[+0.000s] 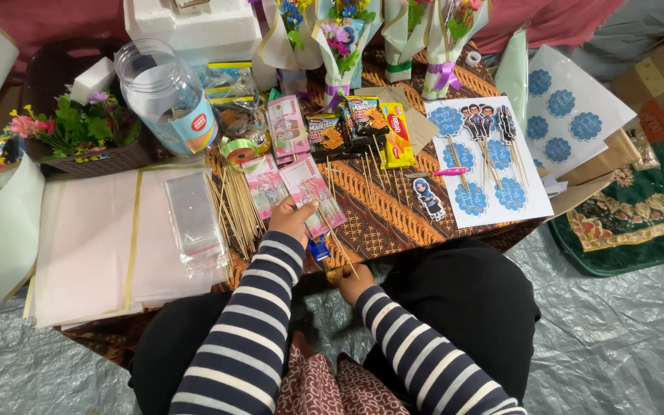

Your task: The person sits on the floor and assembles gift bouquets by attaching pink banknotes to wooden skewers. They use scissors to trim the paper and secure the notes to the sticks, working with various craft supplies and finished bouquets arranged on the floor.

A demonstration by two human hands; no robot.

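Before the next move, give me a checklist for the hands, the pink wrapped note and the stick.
1. Left hand on the pink wrapped note: ok, fingers rest on its lower edge.
2. Right hand holding a wooden skewer: ok, the stick slants up from it across the note.
3. Blue tape dispenser within reach: ok, it lies between the hands.
4. Spare skewers at hand: ok, a pile lies left of the note.
5. Stick fastened to the note: cannot tell.
6. Clear sleeves nearby: ok, on the paper sheets.

Left hand extended, right hand curled, near body
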